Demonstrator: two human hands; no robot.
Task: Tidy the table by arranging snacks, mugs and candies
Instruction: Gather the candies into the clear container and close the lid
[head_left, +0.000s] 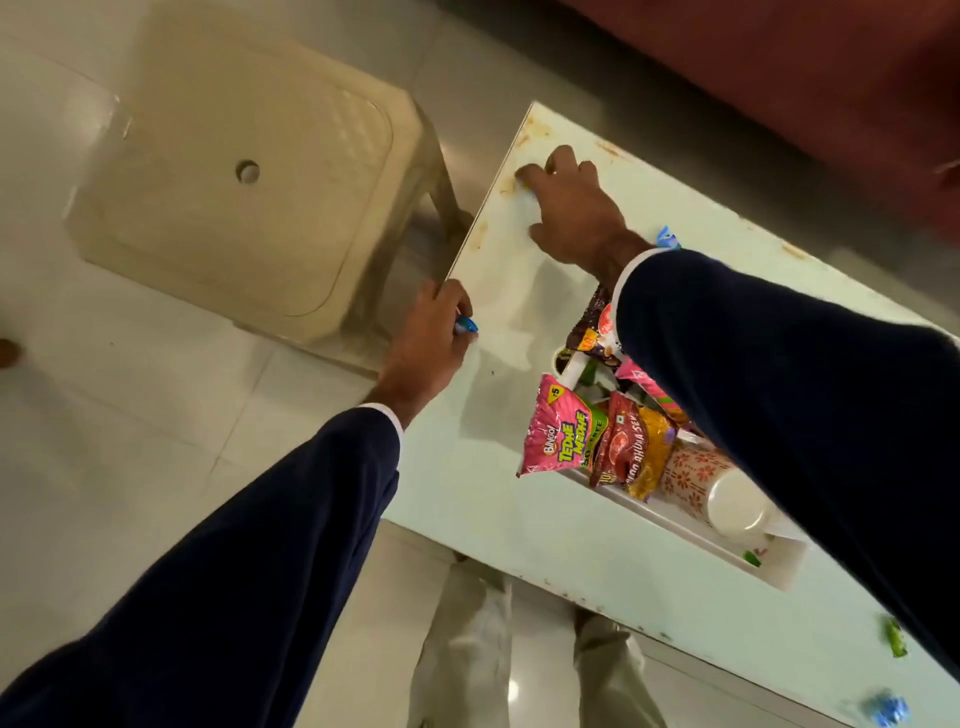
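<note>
Snack packets (597, 441) and a floral mug (711, 488) fill the white tray (675, 525) at four o'clock on the table (493, 509). At ten o'clock the left hand (431, 343) pinches a blue candy (466, 326) at the table's edge, while the right hand (571, 208), fingers spread, rests near the twelve o'clock corner.

Pink Bingo packet (558, 428) with yellow-green lettering, red-and-yellow sev packet (631, 449), white mug (711, 488) with orange flower print — all in a white tray (675, 525); pale tabletop (519, 519) rust-stained, sleeves (249, 561) navy.
</note>
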